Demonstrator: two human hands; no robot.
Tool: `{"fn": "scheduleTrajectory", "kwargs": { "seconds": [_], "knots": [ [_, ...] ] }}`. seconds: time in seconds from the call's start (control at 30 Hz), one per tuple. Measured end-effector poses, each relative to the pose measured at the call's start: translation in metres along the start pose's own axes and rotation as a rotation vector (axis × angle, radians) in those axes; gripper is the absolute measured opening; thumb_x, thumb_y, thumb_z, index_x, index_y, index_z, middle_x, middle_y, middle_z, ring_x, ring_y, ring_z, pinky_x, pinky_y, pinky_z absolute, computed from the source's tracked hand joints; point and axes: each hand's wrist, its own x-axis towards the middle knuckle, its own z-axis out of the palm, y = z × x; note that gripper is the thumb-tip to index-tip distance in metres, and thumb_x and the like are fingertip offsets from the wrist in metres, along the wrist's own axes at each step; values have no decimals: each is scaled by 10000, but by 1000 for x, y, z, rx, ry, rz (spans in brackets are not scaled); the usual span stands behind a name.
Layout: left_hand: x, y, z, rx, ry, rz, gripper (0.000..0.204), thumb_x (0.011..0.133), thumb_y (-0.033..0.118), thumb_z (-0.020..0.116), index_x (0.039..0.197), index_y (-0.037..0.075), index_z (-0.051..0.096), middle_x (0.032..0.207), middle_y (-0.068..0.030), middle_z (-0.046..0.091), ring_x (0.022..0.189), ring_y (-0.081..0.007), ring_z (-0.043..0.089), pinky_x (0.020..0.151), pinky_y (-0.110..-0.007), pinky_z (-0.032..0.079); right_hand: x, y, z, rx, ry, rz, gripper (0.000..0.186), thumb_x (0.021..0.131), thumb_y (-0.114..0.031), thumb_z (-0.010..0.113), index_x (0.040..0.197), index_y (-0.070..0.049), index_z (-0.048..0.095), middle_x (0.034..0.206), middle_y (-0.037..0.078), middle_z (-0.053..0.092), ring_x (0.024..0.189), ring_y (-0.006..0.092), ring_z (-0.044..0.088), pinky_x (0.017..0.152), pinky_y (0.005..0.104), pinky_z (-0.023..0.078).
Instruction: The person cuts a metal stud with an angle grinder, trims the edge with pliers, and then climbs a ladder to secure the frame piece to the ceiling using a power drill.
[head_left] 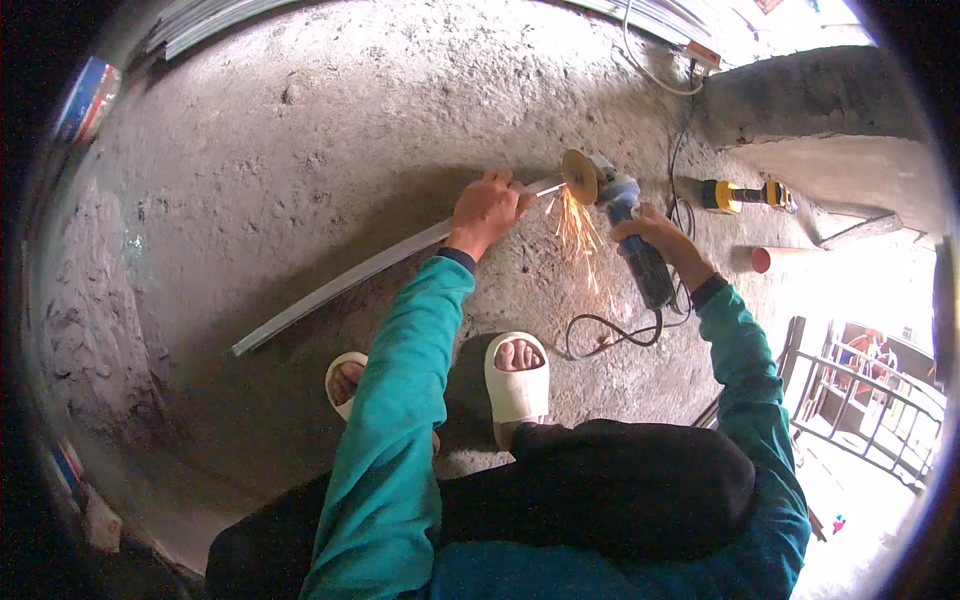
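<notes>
My left hand (pixel 487 211) is closed around a long, light-grey metal bar (pixel 345 283) near its right end. The bar slants from the lower left up to the right, just above the rough floor. In my right hand (pixel 655 240) is a blue-and-black angle grinder (pixel 640 250), gripped round its body. Its tan disc (pixel 579 178) touches the bar's right end, beyond my left hand. Orange sparks (pixel 575 230) spray from that contact down towards me. The grinder's black cord (pixel 610 330) loops on the floor below it.
A yellow-and-black cordless tool (pixel 748 196) lies to the right, with a reddish pipe end (pixel 760 260) below it. My feet in cream slippers (pixel 518 385) stand close under the bar. Several metal lengths (pixel 215 22) lie along the far edge. A metal railing (pixel 870 385) is at right.
</notes>
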Motion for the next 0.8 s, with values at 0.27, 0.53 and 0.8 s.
{"fn": "scheduleTrajectory", "kwargs": {
  "seconds": [0.27, 0.53, 0.8],
  "knots": [
    [-1, -13, 5, -42, -120, -39, 379, 906, 370, 453, 938, 29, 615, 1041, -210, 597, 921, -382, 590, 757, -488, 498, 1, 21, -8, 23, 97, -183, 231, 708, -161, 711, 846, -22, 588, 769, 62, 562, 644, 169, 599, 576, 284, 491],
    [-4, -28, 28, 103, 126, 47, 110, 810, 154, 505, 849, 59, 544, 826, -137, 584, 748, -311, 623, 583, -430, 524, 2, 1, -6, -23, 60, -137, 171, 724, -159, 712, 737, -20, 613, 716, 76, 602, 564, 172, 602, 523, 290, 496],
    [-1, -15, 24, 176, 137, 49, 98, 830, 159, 499, 838, 76, 551, 820, -112, 574, 807, -284, 610, 588, -408, 533, 13, 13, -13, -90, 17, -96, 230, 640, -207, 730, 711, -23, 612, 654, 53, 605, 536, 157, 596, 499, 277, 479]
  ]
}}
